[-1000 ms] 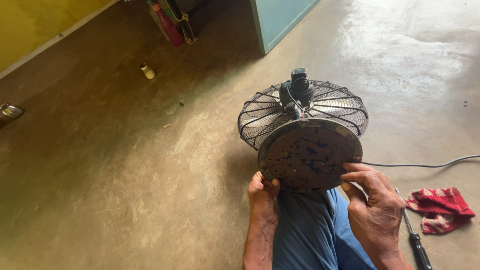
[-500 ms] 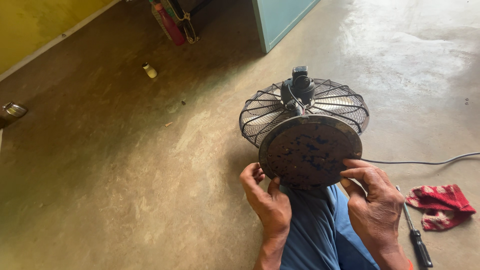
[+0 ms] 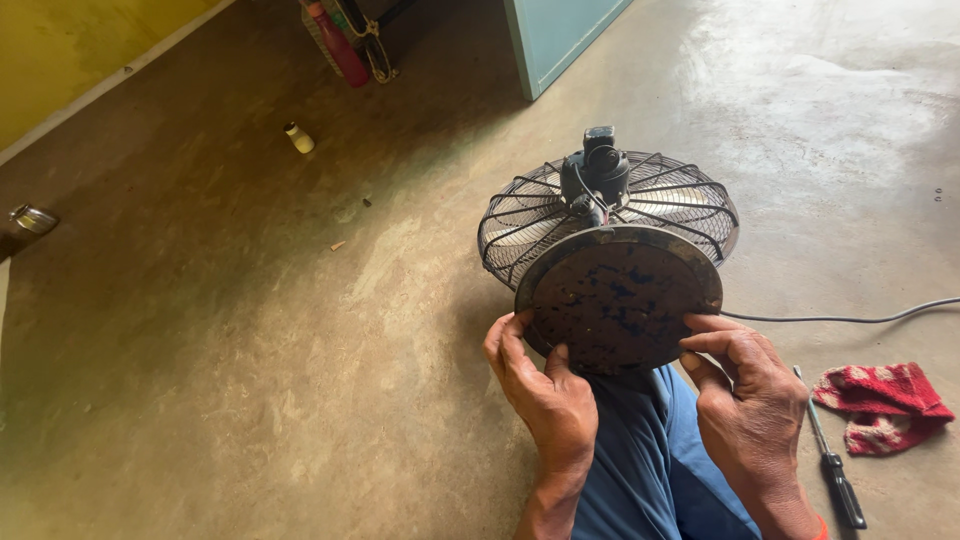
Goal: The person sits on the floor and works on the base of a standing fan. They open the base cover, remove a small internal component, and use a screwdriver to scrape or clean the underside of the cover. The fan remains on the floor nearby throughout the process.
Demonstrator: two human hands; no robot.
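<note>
Left hand (image 3: 545,395) risen from lap since earlier frame, fingers now curled on rusty round fan base (image 3: 618,298) edge. Right hand (image 3: 745,400) grip pinches opposite rim. Fan rests tipped on floor (image 3: 250,350); screwdriver (image 3: 830,465), red cloth (image 3: 885,405) beside.

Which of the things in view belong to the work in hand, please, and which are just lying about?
In hand:
- left hand and right hand, both gripping the rusty round base
- fan's wire guard and motor housing
- grey cable

Lying about:
- screwdriver
- red cloth
- small pale bottle
- red bottle
- metal tin
</note>
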